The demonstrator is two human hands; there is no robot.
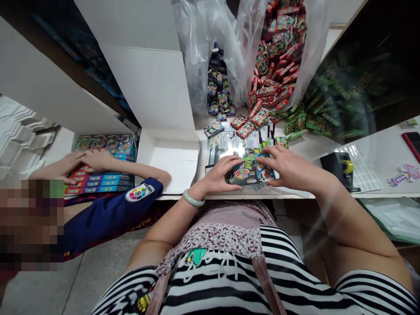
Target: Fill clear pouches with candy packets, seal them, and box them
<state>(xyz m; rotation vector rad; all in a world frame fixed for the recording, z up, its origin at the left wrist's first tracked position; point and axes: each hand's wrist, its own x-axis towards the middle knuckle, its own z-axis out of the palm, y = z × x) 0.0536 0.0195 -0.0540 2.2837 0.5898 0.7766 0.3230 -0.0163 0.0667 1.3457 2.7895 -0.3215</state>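
My left hand [221, 175], with a pale bangle at the wrist, grips the left end of a flat black-and-green printed box [242, 173] at the table's front edge. Against its right side lies a blue-and-black printed piece [264, 169]; whether it is a separate box I cannot tell. My right hand [287, 168] curls its thumb and fingers around that right end. Beneath and behind are several printed sleeves or cards [226, 142] under clear plastic. Small black boxes [214, 129] and red boxes [245, 130] lie just beyond.
Plastic bags hold dark boxes [221, 87] and red boxes [278, 65]; green boxes [324, 116] spill at right. An open white carton [175, 164] stands left. A tape dispenser [339, 168] and phone [411, 144] lie right. A co-worker's hands [88, 161] rest on stacked boxes [105, 181].
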